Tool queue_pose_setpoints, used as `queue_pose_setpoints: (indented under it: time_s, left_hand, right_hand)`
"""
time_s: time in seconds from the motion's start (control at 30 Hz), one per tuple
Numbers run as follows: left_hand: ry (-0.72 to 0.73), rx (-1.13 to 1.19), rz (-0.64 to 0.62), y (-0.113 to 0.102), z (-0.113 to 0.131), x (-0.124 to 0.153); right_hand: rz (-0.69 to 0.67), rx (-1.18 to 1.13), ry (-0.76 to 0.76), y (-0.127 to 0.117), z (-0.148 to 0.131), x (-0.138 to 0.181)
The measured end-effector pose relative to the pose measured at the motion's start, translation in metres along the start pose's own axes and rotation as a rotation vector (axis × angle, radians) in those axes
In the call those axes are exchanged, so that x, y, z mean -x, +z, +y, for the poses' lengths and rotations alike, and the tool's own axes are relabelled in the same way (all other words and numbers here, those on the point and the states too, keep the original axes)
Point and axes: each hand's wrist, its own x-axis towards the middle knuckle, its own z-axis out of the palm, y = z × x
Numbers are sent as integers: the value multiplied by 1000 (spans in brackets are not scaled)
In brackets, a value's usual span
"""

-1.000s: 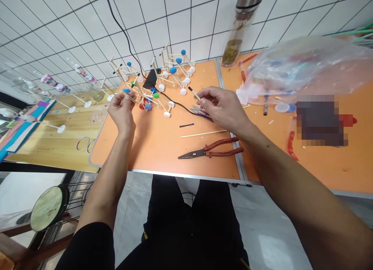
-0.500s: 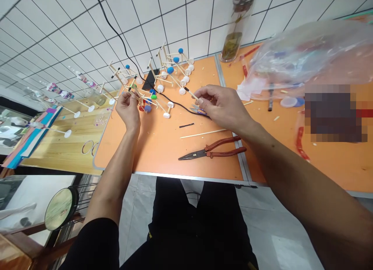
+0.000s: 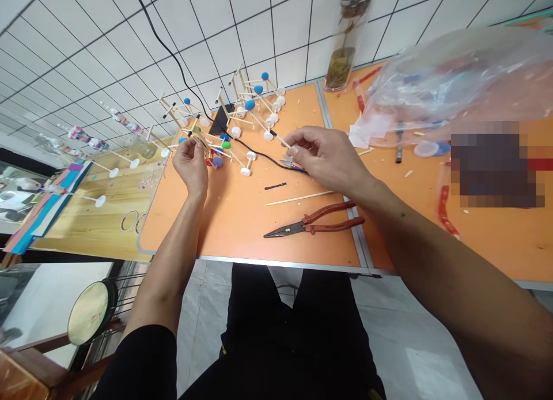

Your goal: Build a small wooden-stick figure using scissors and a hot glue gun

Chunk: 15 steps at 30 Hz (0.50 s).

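My right hand [image 3: 317, 155] pinches a short wooden stick [image 3: 280, 139] with a black end, held above the orange table and pointing up to the left. My left hand [image 3: 190, 165] is closed in a pinch around thin wooden sticks [image 3: 199, 139]; its fingers partly hide them, and small stick models crowd behind. Just past the left hand stand several stick models with white and blue caps as wheels, among them a green cap [image 3: 226, 144]. Below my right hand lie red-handled long-nose pliers [image 3: 311, 221], a loose wooden stick [image 3: 298, 199] and a thin black strip [image 3: 275, 186].
A black cable [image 3: 181, 71] runs down the tiled wall and across the table. At the back stands a glass bottle [image 3: 341, 65]. To the right are a clear plastic bag [image 3: 449, 71] and a black pen [image 3: 399, 149]. A wooden table [image 3: 103, 215] adjoins on the left.
Both hands keep their pinches and have barely moved. The whole view has shifted very slightly.
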Motion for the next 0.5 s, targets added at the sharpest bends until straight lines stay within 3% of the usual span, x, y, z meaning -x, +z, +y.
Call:
queue_pose_setpoints:
  time_s: [0.27, 0.5]
  left_hand:
    - [24, -40, -5, 2, 8, 3]
    - [46, 64, 21, 2, -4, -1]
  right_hand:
    - [-9, 1, 0, 0, -1, 0]
    - [18, -54, -43, 2, 3, 0]
